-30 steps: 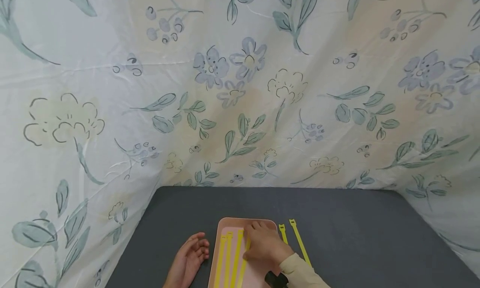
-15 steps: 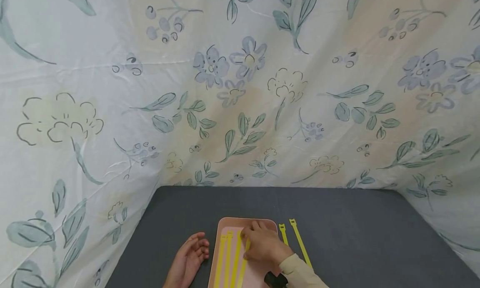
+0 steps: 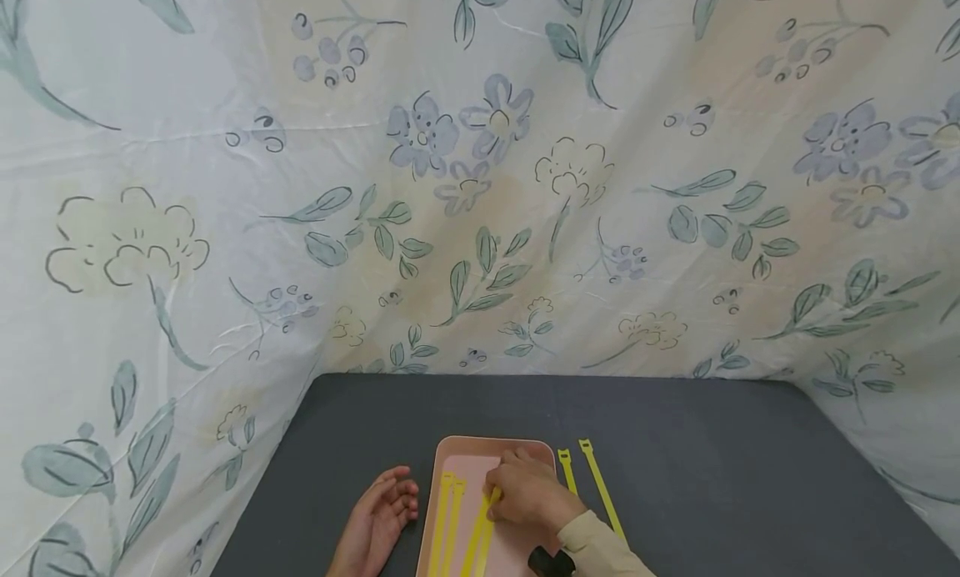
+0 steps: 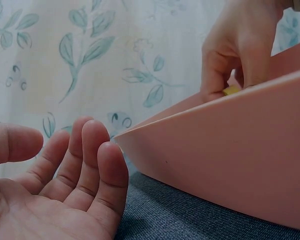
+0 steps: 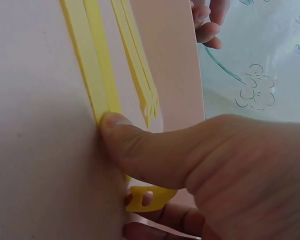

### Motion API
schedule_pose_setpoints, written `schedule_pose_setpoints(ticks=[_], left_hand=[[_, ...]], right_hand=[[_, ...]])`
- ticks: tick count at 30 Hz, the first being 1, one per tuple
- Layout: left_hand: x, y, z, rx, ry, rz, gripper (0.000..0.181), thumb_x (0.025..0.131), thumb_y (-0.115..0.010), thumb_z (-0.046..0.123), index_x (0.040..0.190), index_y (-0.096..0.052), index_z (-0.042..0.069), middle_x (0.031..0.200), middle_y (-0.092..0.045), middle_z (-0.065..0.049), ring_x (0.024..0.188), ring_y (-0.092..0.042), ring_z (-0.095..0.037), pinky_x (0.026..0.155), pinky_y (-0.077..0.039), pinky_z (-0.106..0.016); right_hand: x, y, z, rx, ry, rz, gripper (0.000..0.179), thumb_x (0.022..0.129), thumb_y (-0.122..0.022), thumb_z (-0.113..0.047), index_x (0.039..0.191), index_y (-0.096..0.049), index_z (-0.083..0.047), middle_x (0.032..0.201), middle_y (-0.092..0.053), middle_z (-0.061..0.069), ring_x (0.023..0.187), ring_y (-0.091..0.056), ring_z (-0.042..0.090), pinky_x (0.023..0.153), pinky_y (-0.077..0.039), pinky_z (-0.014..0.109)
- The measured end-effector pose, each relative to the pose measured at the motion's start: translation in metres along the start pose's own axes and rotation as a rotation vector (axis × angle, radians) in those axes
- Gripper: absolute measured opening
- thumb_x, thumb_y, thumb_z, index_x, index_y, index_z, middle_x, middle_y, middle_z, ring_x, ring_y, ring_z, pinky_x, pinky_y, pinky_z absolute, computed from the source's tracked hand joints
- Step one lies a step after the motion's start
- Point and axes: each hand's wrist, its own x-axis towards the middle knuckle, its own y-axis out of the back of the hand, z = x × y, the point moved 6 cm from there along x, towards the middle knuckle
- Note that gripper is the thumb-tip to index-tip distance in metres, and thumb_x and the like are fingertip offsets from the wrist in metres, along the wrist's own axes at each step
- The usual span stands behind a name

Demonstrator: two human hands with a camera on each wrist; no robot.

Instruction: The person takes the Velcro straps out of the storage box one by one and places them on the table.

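A pink tray point(image 3: 495, 439) stands at the front of the dark table. Inside it my right hand point(image 3: 531, 489) pinches yellow slotted cable straps point(image 5: 82, 45) near their ends. In the right wrist view the thumb point(image 5: 135, 150) presses on two straps lying side by side, and a slotted strap head point(image 5: 149, 198) shows between thumb and fingers. Two more yellow straps point(image 3: 442, 527) lie along the tray's left side. My left hand point(image 3: 382, 510) holds nothing; it rests beside the tray's left wall, palm turned up and fingers slightly bent.
To the right of the tray, two yellow straps point(image 3: 600, 481) lie on the dark tabletop point(image 3: 697, 460), partly behind the right forearm. A floral cloth point(image 3: 480, 185) hangs behind and along both sides. A dark band point(image 3: 552, 560) sits at the right wrist.
My right hand has drawn the third strap from the left rightward, against the one beside it. The second strap's head has slid slightly toward me. The left hand has stayed put.
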Motion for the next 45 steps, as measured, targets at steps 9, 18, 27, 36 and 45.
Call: schedule_pose_setpoints(ticks=[9, 18, 27, 36, 45], left_hand=[[-0.0004, -0.0005, 0.0002, 0.005, -0.001, -0.008, 0.027, 0.112, -0.031, 0.030, 0.124, -0.054, 0.022, 0.102, -0.062, 0.006, 0.088, -0.057, -0.009, 0.087, -0.048, -0.027], [-0.0014, -0.0005, -0.0005, 0.006, -0.006, -0.044, 0.028, 0.113, -0.030, 0.030, 0.124, -0.055, 0.024, 0.103, -0.062, 0.007, 0.089, -0.057, -0.009, 0.088, -0.048, -0.026], [-0.0017, -0.0006, -0.0003, 0.003, -0.009, -0.068, 0.029, 0.113, -0.030, 0.029, 0.124, -0.056, 0.025, 0.103, -0.063, 0.008, 0.089, -0.058, -0.008, 0.088, -0.049, -0.026], [-0.0009, 0.0006, -0.0005, 0.014, -0.013, -0.071, 0.028, 0.113, -0.030, 0.030, 0.125, -0.054, 0.025, 0.104, -0.062, 0.008, 0.090, -0.058, -0.008, 0.088, -0.049, -0.026], [0.0003, 0.0012, 0.0002, 0.014, -0.014, -0.076, 0.027, 0.113, -0.031, 0.029, 0.126, -0.053, 0.024, 0.104, -0.062, 0.008, 0.090, -0.057, -0.008, 0.088, -0.049, -0.026]], right_hand=[[-0.0020, 0.0001, 0.0008, 0.015, -0.001, 0.012, 0.017, 0.079, -0.085, -0.032, 0.091, -0.075, -0.024, 0.090, -0.047, -0.010, 0.090, -0.037, 0.010, 0.072, -0.039, 0.028], [-0.0016, 0.0003, 0.0038, -0.010, -0.047, 0.035, 0.045, 0.077, -0.087, -0.039, 0.104, -0.057, -0.020, 0.108, -0.049, -0.002, 0.104, -0.046, 0.019, 0.091, -0.045, 0.039], [0.0013, -0.0025, 0.0055, 0.059, -0.108, 0.039, 0.088, 0.074, -0.090, -0.036, 0.144, -0.042, -0.012, 0.140, -0.053, 0.011, 0.127, -0.053, 0.030, 0.107, -0.045, 0.052], [0.0006, -0.0017, 0.0041, 0.018, -0.086, 0.040, 0.063, 0.075, -0.089, -0.037, 0.126, -0.054, -0.022, 0.120, -0.053, 0.001, 0.111, -0.050, 0.023, 0.097, -0.047, 0.046], [0.0003, 0.0002, 0.0011, -0.077, -0.067, 0.084, 0.033, 0.074, -0.087, -0.042, 0.100, -0.071, -0.029, 0.108, -0.052, -0.002, 0.108, -0.048, 0.021, 0.093, -0.047, 0.044]])
